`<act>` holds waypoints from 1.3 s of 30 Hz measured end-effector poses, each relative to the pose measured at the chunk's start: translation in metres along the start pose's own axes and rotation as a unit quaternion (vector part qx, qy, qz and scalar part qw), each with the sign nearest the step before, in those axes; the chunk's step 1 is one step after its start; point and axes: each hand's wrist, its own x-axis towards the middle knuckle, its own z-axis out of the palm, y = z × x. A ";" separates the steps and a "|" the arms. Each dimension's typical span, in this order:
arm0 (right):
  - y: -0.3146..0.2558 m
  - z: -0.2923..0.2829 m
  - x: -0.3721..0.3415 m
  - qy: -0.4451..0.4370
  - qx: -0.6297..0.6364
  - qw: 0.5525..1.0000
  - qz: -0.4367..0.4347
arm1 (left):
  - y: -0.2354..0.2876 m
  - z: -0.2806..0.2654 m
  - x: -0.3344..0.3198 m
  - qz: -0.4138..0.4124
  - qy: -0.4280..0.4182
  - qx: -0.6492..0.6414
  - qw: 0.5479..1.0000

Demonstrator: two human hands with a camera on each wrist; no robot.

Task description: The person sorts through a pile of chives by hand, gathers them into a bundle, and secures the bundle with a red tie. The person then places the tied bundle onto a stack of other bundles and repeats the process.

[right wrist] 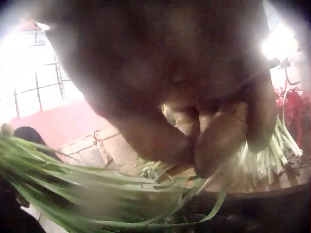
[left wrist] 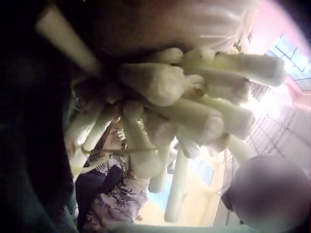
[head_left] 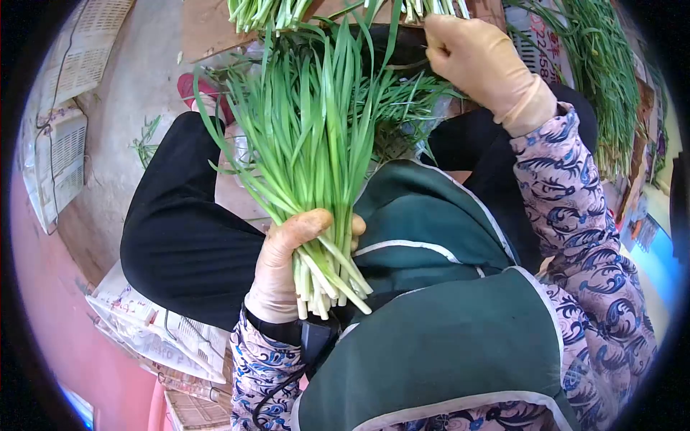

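My gloved left hand [head_left: 277, 269] grips a bundle of green leafy stalks [head_left: 316, 144] near their pale cut ends, leaves fanning away from me. In the left wrist view the white stalk ends [left wrist: 199, 116] stick out close to the camera. The gloved right hand [head_left: 489, 68] is at the upper right, beside more stalks [head_left: 431, 8] lying on a brown board. Its fingers are curled, and in the right wrist view the fingertips [right wrist: 218, 141] come together near the stalk ends [right wrist: 269, 158]; whether they pinch a stalk cannot be made out.
Another bunch [head_left: 269, 14] lies on the brown board [head_left: 208, 32]. Loose leaves are heaped between the person's knees. A long pile of greens [head_left: 600, 79] is at the right. Newspaper-like sheets [head_left: 61, 154] lie along the left, and a red shoe [head_left: 188, 87] is near the board.
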 end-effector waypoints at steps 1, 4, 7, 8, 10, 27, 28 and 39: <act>0.009 0.003 -0.006 -0.033 0.033 0.999 -0.017 | -0.002 0.000 0.001 0.016 0.002 0.004 1.000; 0.005 0.006 -0.017 -0.131 0.113 0.984 -0.044 | 0.000 -0.009 -0.002 0.016 -0.016 0.021 1.000; -0.019 -0.003 -0.006 -0.078 0.215 0.971 -0.066 | 0.002 -0.005 -0.006 0.023 -0.013 0.000 1.000; -0.030 -0.013 -0.004 -0.093 0.262 0.959 -0.051 | 0.002 -0.003 -0.006 0.024 -0.013 -0.007 1.000; -0.048 -0.011 0.001 -0.081 0.373 0.922 -0.062 | 0.002 -0.002 -0.005 0.023 -0.015 -0.004 1.000; -0.087 0.007 0.012 -0.226 0.296 0.927 0.041 | 0.000 0.002 -0.002 0.018 -0.023 0.046 0.998; -0.084 0.012 0.011 -0.209 0.298 0.931 0.037 | 0.000 0.002 -0.001 0.012 -0.028 0.040 0.999; 0.015 0.050 0.002 -0.092 -0.047 0.991 0.083 | 0.004 0.007 -0.006 0.071 -0.055 0.006 0.996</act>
